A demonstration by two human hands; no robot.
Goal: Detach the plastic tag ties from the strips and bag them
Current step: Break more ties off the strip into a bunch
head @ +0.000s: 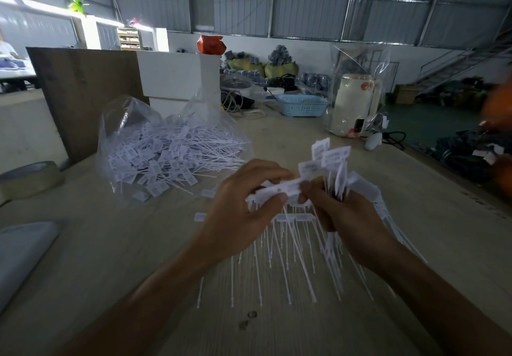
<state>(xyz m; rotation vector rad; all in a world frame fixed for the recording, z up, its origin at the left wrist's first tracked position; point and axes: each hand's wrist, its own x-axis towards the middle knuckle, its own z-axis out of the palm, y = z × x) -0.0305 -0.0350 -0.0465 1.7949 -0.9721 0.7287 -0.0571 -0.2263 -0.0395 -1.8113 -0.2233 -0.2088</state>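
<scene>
Above the worktop both hands pinch one bunch of tag ties — left hand on its strip end, right hand around the stems — with the open bag near left and bare wood toward the near edge.

Single head-worn wide-angle view, looking forward and down from close above the left hand and right hand over the table, with the workshop wall and roof behind, strongly curved at frame edges.
</scene>
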